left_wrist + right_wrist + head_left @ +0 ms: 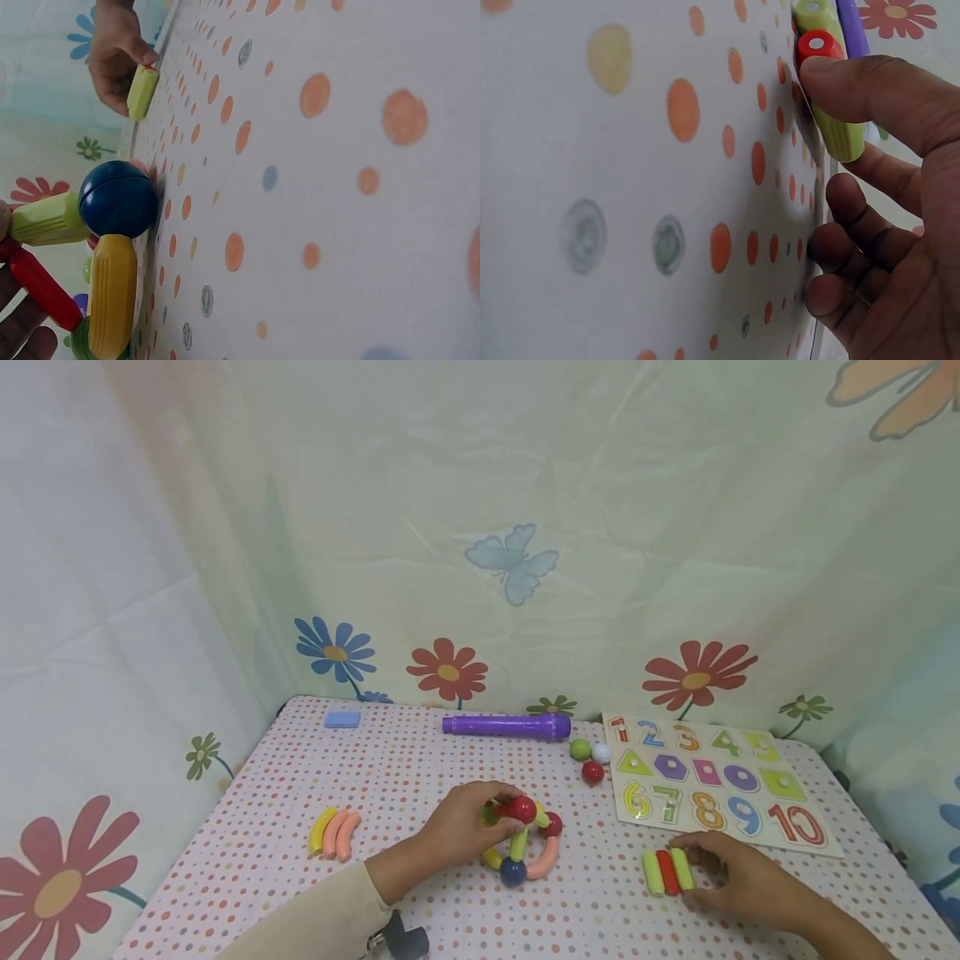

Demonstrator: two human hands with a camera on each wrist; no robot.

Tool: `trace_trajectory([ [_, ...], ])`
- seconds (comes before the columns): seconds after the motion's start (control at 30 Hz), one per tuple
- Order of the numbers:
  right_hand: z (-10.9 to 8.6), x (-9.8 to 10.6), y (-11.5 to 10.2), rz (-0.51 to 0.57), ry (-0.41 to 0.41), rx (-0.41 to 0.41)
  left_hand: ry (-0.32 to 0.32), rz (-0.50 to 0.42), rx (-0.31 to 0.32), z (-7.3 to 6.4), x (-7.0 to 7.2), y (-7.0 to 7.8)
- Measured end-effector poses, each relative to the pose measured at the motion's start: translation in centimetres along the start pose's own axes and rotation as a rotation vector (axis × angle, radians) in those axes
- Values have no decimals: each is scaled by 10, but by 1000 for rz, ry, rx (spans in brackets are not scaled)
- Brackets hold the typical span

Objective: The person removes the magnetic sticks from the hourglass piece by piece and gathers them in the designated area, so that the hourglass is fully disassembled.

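Note:
My left hand grips the top red ball of a ball-and-rod magnetic structure on the table. Below that ball a straight green rod runs to a blue ball; a peach curved rod links it to another red ball. The left wrist view also shows a yellow rod and a red rod in it. My right hand pinches the near green rod between thumb and index finger at its ends. Beside it lie a red rod and another green rod.
One yellow and two peach curved rods lie at left. Further back are a blue block and a purple microphone-shaped toy. Green, white and red balls sit beside a number puzzle board at right.

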State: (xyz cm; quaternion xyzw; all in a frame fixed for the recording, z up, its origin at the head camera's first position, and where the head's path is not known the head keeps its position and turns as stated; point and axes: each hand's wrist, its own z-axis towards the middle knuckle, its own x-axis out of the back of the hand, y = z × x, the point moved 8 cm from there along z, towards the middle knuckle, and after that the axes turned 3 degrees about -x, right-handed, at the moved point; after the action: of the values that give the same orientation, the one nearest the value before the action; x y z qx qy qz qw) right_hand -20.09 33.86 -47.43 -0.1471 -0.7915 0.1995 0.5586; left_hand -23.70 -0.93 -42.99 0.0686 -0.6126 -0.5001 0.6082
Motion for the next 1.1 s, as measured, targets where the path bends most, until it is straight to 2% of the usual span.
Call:
trace_trajectory([
  [0.17,3,-4,-1,2,-32,-35,5,-8,-7,0,1,1],
  [0.3,3,0,-7,-58,-26,16,12,-14,-7,0,2,2],
  [0.4,1,7,-15,-106,12,64,16,-16,10,-1,2,0],
  [0.5,1,14,-29,-98,57,103,18,-29,28,-3,2,-2],
  [0.67,4,22,-65,-55,144,168,25,-29,37,-4,2,-4],
  [0.87,5,22,-121,-55,276,313,-17,23,1,-7,-2,-3],
  [0.97,7,16,-146,-36,292,377,-47,31,-9,-8,-5,-3],
  [1.1,12,2,-174,-17,253,457,-72,48,-28,-8,-9,-2],
])
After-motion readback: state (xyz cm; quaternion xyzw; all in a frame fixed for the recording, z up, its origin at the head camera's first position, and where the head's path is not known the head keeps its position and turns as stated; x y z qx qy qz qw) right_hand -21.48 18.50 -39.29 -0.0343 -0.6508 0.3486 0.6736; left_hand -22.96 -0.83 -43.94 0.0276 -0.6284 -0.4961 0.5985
